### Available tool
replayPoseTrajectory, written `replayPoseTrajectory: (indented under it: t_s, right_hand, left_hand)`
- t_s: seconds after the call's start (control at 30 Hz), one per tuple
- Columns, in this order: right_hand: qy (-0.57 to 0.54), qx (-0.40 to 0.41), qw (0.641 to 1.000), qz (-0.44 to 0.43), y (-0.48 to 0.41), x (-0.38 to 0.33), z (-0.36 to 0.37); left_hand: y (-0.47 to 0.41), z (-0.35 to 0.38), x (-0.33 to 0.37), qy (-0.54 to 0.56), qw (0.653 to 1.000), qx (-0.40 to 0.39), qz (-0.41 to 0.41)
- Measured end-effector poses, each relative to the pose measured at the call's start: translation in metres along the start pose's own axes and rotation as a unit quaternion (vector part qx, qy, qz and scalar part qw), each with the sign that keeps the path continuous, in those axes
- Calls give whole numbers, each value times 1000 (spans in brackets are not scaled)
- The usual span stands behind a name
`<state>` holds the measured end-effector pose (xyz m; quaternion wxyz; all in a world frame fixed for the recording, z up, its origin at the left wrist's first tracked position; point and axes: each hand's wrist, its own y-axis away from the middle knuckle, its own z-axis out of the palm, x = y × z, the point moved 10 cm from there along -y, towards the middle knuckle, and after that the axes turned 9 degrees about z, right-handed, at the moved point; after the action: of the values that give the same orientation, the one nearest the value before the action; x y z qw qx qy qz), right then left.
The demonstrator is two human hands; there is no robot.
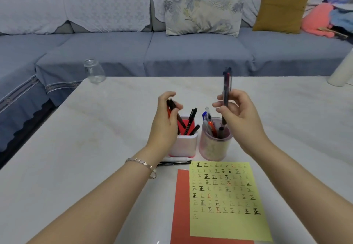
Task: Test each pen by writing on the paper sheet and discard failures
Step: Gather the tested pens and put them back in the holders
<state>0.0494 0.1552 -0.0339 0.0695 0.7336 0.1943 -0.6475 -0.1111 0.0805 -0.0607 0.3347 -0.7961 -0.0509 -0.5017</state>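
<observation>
My right hand (236, 114) pinches a dark pen (226, 89) and holds it upright above the round pink cup (214, 148), which holds several pens. My left hand (166, 117) grips a few black and red pens (172, 106) over the square pink-and-white holder (186, 145), where more dark pens stand. A yellow paper sheet (227, 222) covered in rows of written marks lies near me, on top of a red sheet (180, 205). Two pens, one white and one black (174, 161), lie flat in front of the square holder.
An empty glass jar (94, 71) stands at the table's far left corner. A white cylinder (342, 72) stands at the far right edge. Behind the pale table (86, 148) runs a grey-blue sofa (191, 49) with cushions.
</observation>
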Motion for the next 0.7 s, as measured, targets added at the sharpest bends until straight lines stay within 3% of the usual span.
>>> replayPoseTrajectory:
  t_s: [0.23, 0.37, 0.5, 0.57, 0.7]
  right_hand:
    - [-46, 52, 998, -9, -4, 8, -11]
    - [-56, 60, 992, 91, -10, 36, -2]
    - [132, 66, 989, 31, -6, 33, -2]
    - [208, 53, 976, 25, -3, 41, -1]
    - [256, 36, 964, 68, 0, 58, -8]
  left_hand:
    - [6, 11, -15, -106, 991, -83, 0]
    - [-6, 26, -9, -168, 974, -148, 2]
    - [-2, 42, -21, -263, 927, -269, -7]
    - [1, 35, -27, -250, 936, -247, -13]
    - [13, -9, -21, -190, 979, -71, 7]
